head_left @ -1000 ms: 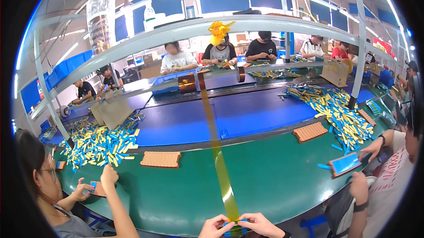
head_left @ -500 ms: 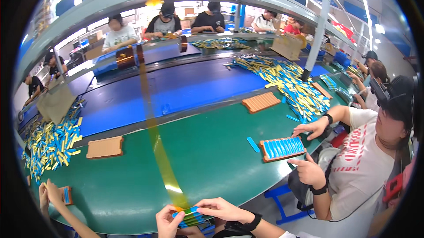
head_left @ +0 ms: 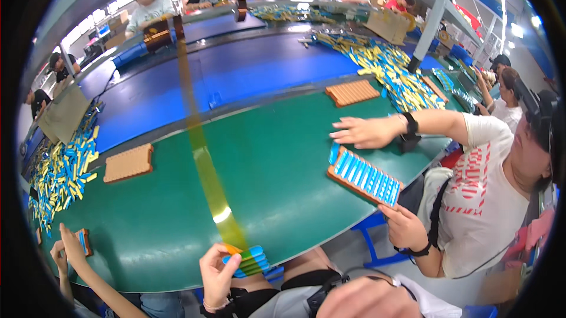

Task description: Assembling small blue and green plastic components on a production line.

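My left hand (head_left: 216, 277) is closed at the lower edge of the picture, pinching a small bundle of flat blue strips (head_left: 254, 259) between thumb and fingers. The strips lie side by side, with a translucent yellow tape (head_left: 206, 170) across them. That tape runs back over the green table to a dark amber roll at the far side. An orange bit (head_left: 233, 249) shows at my left fingertips. Low down and close to the camera is my right hand (head_left: 368, 299), blurred, its fingers mostly hidden and apart from the strips.
At right, a co-worker's hand steadies an orange ribbed tray (head_left: 354, 187) of blue strips. Empty ribbed trays (head_left: 352, 92) (head_left: 128, 163) lie on the green table (head_left: 283, 159). Blue and yellow strips are heaped at right (head_left: 395, 70) and left (head_left: 65, 170). Another person's hands (head_left: 69, 247) work at lower left.
My right hand has left the blue strips and moved down and right, close to the camera. My left hand keeps hold of them. The co-worker's tray has turned, one hand now beyond its far end.
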`<state>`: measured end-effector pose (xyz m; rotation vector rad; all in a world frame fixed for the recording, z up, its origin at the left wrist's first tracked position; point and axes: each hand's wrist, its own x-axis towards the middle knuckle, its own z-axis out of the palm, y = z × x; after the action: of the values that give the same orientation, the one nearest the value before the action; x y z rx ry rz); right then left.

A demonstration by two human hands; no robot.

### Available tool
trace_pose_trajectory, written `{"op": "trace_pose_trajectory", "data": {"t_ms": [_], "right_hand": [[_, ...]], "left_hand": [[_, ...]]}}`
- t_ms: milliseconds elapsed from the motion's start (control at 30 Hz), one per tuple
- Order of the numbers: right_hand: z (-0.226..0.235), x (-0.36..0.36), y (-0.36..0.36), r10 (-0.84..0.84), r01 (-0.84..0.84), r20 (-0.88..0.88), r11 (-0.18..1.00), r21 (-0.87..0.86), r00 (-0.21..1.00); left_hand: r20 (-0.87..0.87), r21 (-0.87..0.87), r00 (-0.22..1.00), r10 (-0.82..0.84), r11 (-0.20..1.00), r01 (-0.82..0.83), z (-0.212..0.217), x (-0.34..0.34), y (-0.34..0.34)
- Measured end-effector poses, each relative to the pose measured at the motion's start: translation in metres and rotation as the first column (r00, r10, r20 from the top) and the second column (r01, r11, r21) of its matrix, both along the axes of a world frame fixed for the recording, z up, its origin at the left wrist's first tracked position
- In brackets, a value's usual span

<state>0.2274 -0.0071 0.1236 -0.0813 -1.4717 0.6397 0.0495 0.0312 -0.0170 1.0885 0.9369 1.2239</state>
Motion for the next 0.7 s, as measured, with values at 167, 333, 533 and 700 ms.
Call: {"op": "trace_pose_trajectory", "data": {"t_ms": [167, 333, 533, 700], "right_hand": [[0.008, -0.042, 0.011, 0.115, -0.032, -0.375, 0.975, 0.221, 0.92], [0.012, -0.046, 0.015, 0.191, -0.108, -0.382, 0.968, 0.226, 0.904], [0.022, -0.05, 0.008, 0.099, -0.077, -0.488, 0.995, 0.065, 0.867], [0.002, -0.042, 0.007, 0.13, -0.028, -0.501, 0.978, 0.207, 0.856]], "left_hand": [[-0.025, 0.004, 0.998, 0.053, 0.999, -0.053, -0.002, -0.007, 0.0], [-0.038, -0.001, 0.999, 0.027, 1.0, -0.027, -0.002, -0.007, 0.002], [-0.047, 0.002, 0.998, 0.039, 0.999, -0.039, 0.001, -0.008, 0.002], [-0.035, -0.005, 0.999, 0.031, 0.999, -0.032, 0.001, -0.003, 0.0]]}}
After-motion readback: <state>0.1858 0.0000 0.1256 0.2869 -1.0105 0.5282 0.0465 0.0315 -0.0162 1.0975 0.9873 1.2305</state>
